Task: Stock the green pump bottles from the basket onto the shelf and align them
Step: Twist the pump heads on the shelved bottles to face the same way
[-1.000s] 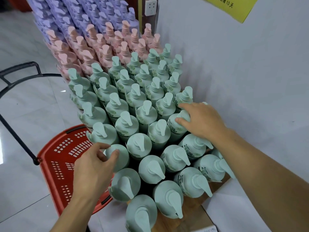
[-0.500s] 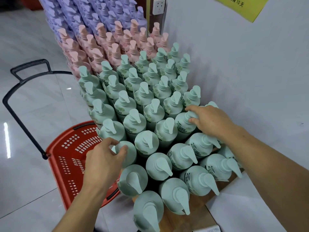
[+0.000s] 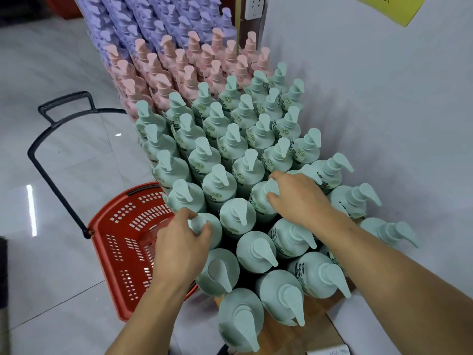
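Several rows of green pump bottles (image 3: 231, 147) stand packed on a wooden shelf (image 3: 317, 326) against the white wall. My left hand (image 3: 181, 244) grips the pump head of a green bottle (image 3: 208, 230) at the shelf's left edge. My right hand (image 3: 299, 196) rests over the pump of another green bottle (image 3: 261, 198) in the middle of the block, fingers curled on it. The red basket (image 3: 122, 242) sits on the floor to the left, below the shelf edge; no bottles show inside it.
Pink pump bottles (image 3: 179, 65) and purple ones (image 3: 153, 19) continue the rows farther back. The basket's black pull handle (image 3: 51, 139) arches over the tiled floor at left. A wall socket (image 3: 254, 7) and a yellow notice (image 3: 386, 6) hang above.
My right hand slid left from a bottle near the wall onto one nearer the middle. My left hand stays on the same edge bottle. The view shifted slightly.
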Demonstrator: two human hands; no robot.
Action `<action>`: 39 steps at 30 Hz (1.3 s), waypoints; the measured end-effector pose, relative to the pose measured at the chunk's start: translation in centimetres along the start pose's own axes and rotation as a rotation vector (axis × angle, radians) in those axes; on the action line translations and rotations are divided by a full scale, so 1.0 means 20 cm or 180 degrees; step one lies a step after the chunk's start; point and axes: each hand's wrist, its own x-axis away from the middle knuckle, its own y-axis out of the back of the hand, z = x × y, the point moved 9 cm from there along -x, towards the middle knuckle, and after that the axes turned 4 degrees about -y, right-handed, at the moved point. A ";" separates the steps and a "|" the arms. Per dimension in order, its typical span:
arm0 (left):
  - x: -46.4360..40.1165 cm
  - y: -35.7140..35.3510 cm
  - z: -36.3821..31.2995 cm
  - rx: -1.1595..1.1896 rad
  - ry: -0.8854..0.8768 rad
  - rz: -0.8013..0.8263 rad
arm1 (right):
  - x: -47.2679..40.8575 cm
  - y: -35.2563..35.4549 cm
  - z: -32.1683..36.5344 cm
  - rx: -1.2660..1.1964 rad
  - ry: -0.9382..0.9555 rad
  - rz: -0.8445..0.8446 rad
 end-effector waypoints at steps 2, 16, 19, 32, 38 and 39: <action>0.00 -0.01 0.01 -0.0013 0.0016 -0.0004 | 0.01 0.01 0.01 0.0142 0.0131 0.0024; -0.05 -0.11 -0.49 -0.1033 -0.2436 0.0920 | 0.01 0.01 0.00 0.0273 0.0459 0.0009; -0.11 -0.31 -0.50 -0.1468 -0.2577 0.1929 | 0.01 0.01 0.01 0.0290 0.0434 0.0027; -0.16 -0.35 -0.47 -0.1000 -0.2416 0.1977 | 0.02 -0.02 0.02 0.0520 0.0397 0.0197; -0.15 -0.35 -0.48 -0.1029 -0.2296 0.2009 | 0.00 -0.01 0.02 0.0619 0.0413 0.0143; -0.13 -0.33 -0.47 -0.0970 -0.2239 0.2036 | 0.00 0.00 0.01 0.0574 0.0385 0.0157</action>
